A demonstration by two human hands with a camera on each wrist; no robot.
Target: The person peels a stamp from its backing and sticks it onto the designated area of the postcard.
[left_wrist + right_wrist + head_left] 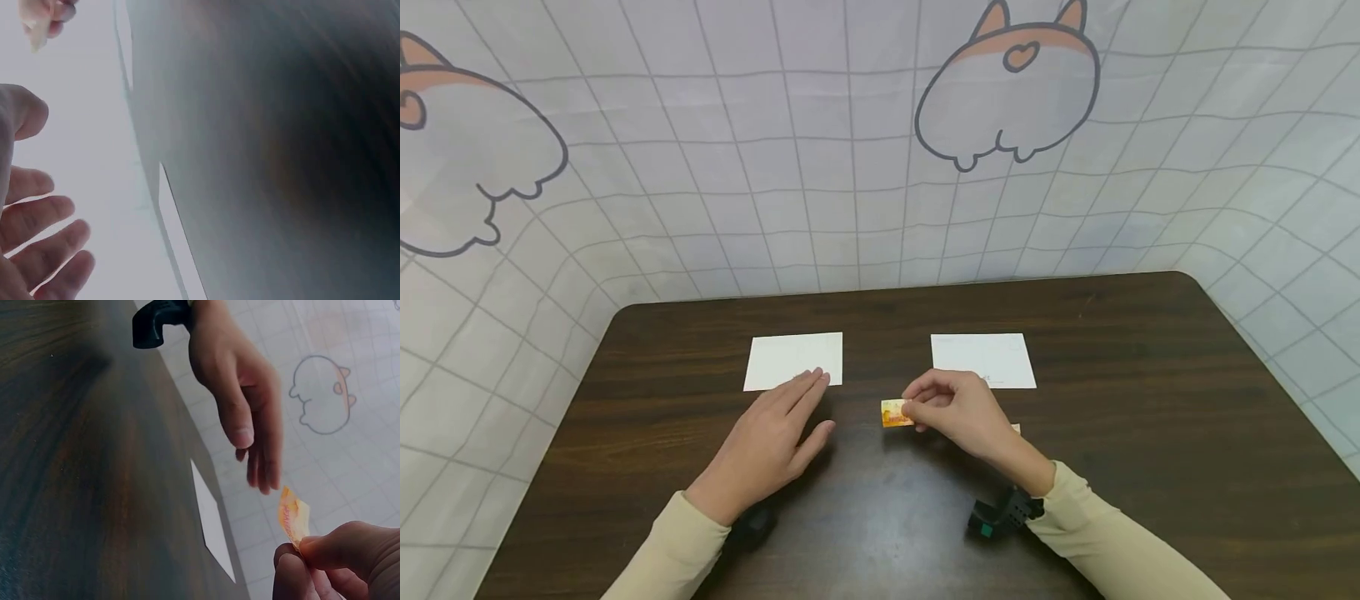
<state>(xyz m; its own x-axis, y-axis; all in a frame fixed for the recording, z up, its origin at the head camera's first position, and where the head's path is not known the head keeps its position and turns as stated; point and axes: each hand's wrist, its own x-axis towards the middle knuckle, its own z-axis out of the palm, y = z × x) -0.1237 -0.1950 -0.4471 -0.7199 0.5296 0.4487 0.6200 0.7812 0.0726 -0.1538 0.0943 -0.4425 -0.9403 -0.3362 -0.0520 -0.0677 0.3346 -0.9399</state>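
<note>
Between the thumb and fingers of my right hand (958,410) I pinch a small yellow-orange printed paper slip (893,413). In the right wrist view the slip (293,515) stands up from the fingertips, slightly bent. My left hand (771,450) has its fingers straight, with the fingertips over the lower right part of the left white card (786,357); the head view does not settle whether they touch it. Just beyond my right hand lies the right white card (985,354), with faint marks at its lower edge, partly covered by the hand.
Both cards lie flat on the dark wooden table (625,417). A small pale piece (1017,428) shows beside my right wrist, mostly hidden. Black wrist devices sit under both wrists, the right device (1000,512) showing more. A grid-patterned curtain (865,167) rises behind the table.
</note>
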